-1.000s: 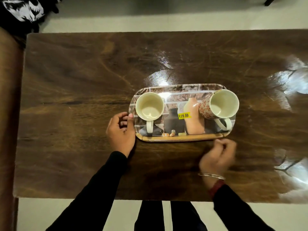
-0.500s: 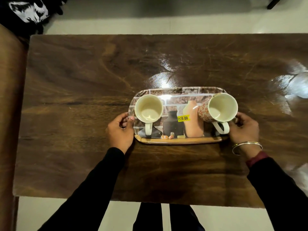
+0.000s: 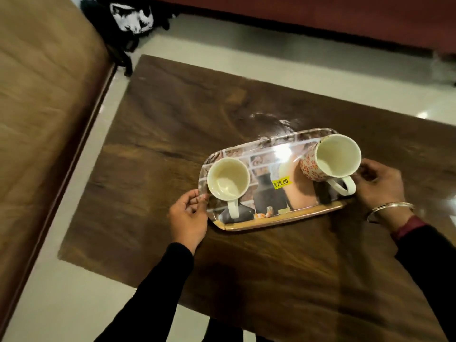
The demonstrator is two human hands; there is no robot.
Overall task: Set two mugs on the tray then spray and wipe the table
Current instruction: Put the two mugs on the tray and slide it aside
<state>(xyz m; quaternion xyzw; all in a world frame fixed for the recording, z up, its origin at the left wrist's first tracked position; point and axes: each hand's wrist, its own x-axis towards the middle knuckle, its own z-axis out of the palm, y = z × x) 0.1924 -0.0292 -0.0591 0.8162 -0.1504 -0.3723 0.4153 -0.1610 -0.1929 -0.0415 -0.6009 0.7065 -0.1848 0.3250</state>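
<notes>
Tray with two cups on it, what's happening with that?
A person holds the picture-printed tray by its short ends: the left hand grips the left end, the right hand the right end. A plain cream mug stands on its left side and a flowered mug on its right, both empty. The tray is over the dark wooden table; whether it is lifted is hard to tell. No spray or cloth shows.

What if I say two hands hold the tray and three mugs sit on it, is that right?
Not three. The head view shows two mugs on the tray: a plain mug and a flowered mug. The left hand and right hand do hold it.
</notes>
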